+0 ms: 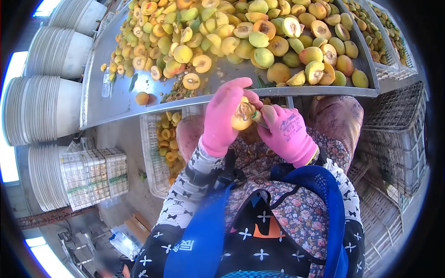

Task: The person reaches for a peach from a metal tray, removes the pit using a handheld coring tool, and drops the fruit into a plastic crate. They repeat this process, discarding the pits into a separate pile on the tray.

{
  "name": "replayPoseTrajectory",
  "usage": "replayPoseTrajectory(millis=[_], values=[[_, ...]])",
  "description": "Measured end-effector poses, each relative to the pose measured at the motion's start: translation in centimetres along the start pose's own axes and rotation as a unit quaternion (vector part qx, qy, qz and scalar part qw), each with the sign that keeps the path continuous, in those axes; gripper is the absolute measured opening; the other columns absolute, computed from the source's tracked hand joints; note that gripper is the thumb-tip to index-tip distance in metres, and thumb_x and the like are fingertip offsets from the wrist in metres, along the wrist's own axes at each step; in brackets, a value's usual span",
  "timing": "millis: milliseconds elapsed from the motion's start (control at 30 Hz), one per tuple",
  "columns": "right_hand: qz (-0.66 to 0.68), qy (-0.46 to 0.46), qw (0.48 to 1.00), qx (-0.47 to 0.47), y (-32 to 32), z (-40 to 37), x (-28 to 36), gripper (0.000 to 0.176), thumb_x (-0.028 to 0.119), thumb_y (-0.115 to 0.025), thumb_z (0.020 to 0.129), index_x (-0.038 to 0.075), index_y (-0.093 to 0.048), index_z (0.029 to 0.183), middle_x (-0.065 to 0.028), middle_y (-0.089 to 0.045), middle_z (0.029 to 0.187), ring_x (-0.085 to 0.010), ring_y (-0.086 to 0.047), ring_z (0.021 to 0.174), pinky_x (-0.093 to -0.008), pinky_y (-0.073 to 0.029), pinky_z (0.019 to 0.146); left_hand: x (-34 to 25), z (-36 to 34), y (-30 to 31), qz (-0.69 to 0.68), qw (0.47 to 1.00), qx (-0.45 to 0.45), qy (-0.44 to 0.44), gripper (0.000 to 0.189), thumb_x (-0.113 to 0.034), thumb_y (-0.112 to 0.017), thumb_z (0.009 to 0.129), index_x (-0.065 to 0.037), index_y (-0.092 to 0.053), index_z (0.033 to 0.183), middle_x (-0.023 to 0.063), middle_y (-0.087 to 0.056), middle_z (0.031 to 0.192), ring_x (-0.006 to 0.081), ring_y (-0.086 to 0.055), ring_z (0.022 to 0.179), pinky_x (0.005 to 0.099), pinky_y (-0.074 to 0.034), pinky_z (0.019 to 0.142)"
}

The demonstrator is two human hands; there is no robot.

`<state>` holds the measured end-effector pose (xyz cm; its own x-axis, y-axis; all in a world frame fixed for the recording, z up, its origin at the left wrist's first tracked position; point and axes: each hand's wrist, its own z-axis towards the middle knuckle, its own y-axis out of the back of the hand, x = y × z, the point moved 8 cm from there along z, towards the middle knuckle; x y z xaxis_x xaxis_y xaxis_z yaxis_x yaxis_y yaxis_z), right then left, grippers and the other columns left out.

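Observation:
My left hand, in a pink glove, is closed around a cut yellow peach in front of my lap. In its pink glove, my right hand grips a pitting knife with a curved metal loop at its tip. That loop touches the cut face of the peach, around the pit area. Just beyond both hands runs the rim of a metal table, heaped with whole and halved peaches. Pits and scraps lie near that rim.
A white crate of peach halves stands below the table by my leg. Stacked dark crates are on the right, stacked white tubs on the left. A plastic bottle and a single peach sit on the table's left part.

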<state>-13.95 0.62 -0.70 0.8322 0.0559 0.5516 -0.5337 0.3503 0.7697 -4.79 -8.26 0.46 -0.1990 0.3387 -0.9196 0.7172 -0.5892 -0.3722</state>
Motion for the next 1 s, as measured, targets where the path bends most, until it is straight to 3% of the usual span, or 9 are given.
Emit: replayPoseTrajectory(millis=[200, 300, 433, 533, 600, 767, 800, 933, 1000], values=[[0.000, 0.024, 1.000, 0.019, -0.8, -0.4, 0.1, 0.025, 0.022, -0.068, 0.079, 0.009, -0.053, 0.095, -0.0112, -0.062, 0.078, -0.0332, -0.064, 0.068, -0.0446, -0.047, 0.063, 1.6, 0.0, 0.9, -0.006, 1.000, -0.002, 0.025, 0.035, -0.007, -0.053, 0.094, 0.002, -0.054, 0.128, 0.0120, -0.064, 0.097, 0.0190, -0.062, 0.086, 0.0300, -0.049, 0.079], [0.145, -0.051, 0.980, 0.124, -2.2, -0.8, -0.5, 0.028, 0.016, -0.070, 0.080, 0.005, -0.055, 0.100, -0.0177, -0.065, 0.086, -0.0407, -0.064, 0.080, -0.0469, -0.050, 0.069, 1.4, -0.3, 0.7, 0.029, 0.999, 0.017, 0.007, 0.034, -0.005, -0.051, 0.094, 0.002, -0.054, 0.126, 0.0121, -0.064, 0.097, 0.0186, -0.062, 0.087, 0.0303, -0.049, 0.078], [0.276, -0.098, 0.951, 0.099, -2.5, -1.5, 0.0, 0.029, 0.019, -0.072, 0.082, 0.003, -0.054, 0.100, -0.0212, -0.065, 0.085, -0.0452, -0.062, 0.081, -0.0489, -0.049, 0.066, 1.2, 0.2, 0.3, -0.002, 0.999, 0.040, -0.009, 0.031, -0.005, -0.051, 0.095, 0.002, -0.055, 0.125, 0.0125, -0.065, 0.095, 0.0191, -0.062, 0.087, 0.0308, -0.050, 0.078], [0.279, -0.122, 0.948, 0.091, -2.6, -1.5, -0.3, 0.030, 0.020, -0.072, 0.084, 0.002, -0.055, 0.100, -0.0206, -0.065, 0.081, -0.0438, -0.062, 0.077, -0.0473, -0.048, 0.063, 0.6, -0.1, -0.1, -0.054, 0.994, -0.098, -0.018, 0.026, -0.012, -0.052, 0.099, 0.003, -0.057, 0.121, 0.0132, -0.065, 0.091, 0.0202, -0.062, 0.082, 0.0313, -0.051, 0.076], [0.295, -0.088, 0.946, 0.100, -2.9, -1.5, -0.1, 0.027, 0.017, -0.071, 0.084, 0.002, -0.056, 0.101, -0.0177, -0.065, 0.076, -0.0383, -0.064, 0.069, -0.0424, -0.048, 0.058, 1.5, -0.4, 0.4, -0.058, 0.993, -0.102, -0.018, 0.026, -0.018, -0.053, 0.102, 0.003, -0.058, 0.116, 0.0140, -0.066, 0.089, 0.0211, -0.063, 0.079, 0.0322, -0.052, 0.074], [0.646, -0.280, 0.655, 0.274, -4.2, -2.9, 1.4, 0.021, 0.014, -0.067, 0.083, 0.000, -0.060, 0.097, -0.0055, -0.058, 0.068, -0.0181, -0.059, 0.058, -0.0323, -0.044, 0.051, 1.1, -0.5, 0.4, 0.028, 0.990, -0.109, -0.087, 0.029, -0.023, -0.051, 0.104, 0.004, -0.061, 0.110, 0.0149, -0.067, 0.083, 0.0229, -0.064, 0.073, 0.0336, -0.054, 0.067], [0.688, -0.310, 0.582, 0.301, -4.3, -3.3, 1.8, 0.020, 0.013, -0.066, 0.082, 0.000, -0.060, 0.097, -0.0032, -0.056, 0.067, -0.0137, -0.057, 0.055, -0.0285, -0.042, 0.048, 1.2, -0.1, 0.0, -0.029, 0.996, -0.075, -0.027, 0.029, -0.022, -0.050, 0.104, 0.004, -0.060, 0.111, 0.0147, -0.068, 0.082, 0.0226, -0.064, 0.070, 0.0336, -0.054, 0.066], [0.700, -0.290, 0.560, 0.335, -4.1, -3.6, 1.7, 0.016, 0.009, -0.065, 0.080, 0.001, -0.060, 0.093, -0.0030, -0.056, 0.063, -0.0103, -0.052, 0.049, -0.0228, -0.038, 0.045, 1.3, 0.5, -0.9, -0.052, 0.996, 0.023, 0.069, 0.030, -0.021, -0.052, 0.103, 0.004, -0.060, 0.116, 0.0145, -0.068, 0.082, 0.0213, -0.065, 0.071, 0.0337, -0.055, 0.067], [0.681, -0.287, 0.578, 0.347, -4.1, -3.5, 1.6, 0.014, 0.008, -0.064, 0.080, 0.001, -0.060, 0.091, -0.0030, -0.055, 0.062, -0.0108, -0.051, 0.048, -0.0233, -0.039, 0.045, 0.7, 0.4, -0.3, 0.110, 0.994, -0.017, -0.016, 0.033, -0.024, -0.053, 0.102, 0.004, -0.061, 0.116, 0.0135, -0.070, 0.083, 0.0212, -0.067, 0.071, 0.0328, -0.056, 0.066]])
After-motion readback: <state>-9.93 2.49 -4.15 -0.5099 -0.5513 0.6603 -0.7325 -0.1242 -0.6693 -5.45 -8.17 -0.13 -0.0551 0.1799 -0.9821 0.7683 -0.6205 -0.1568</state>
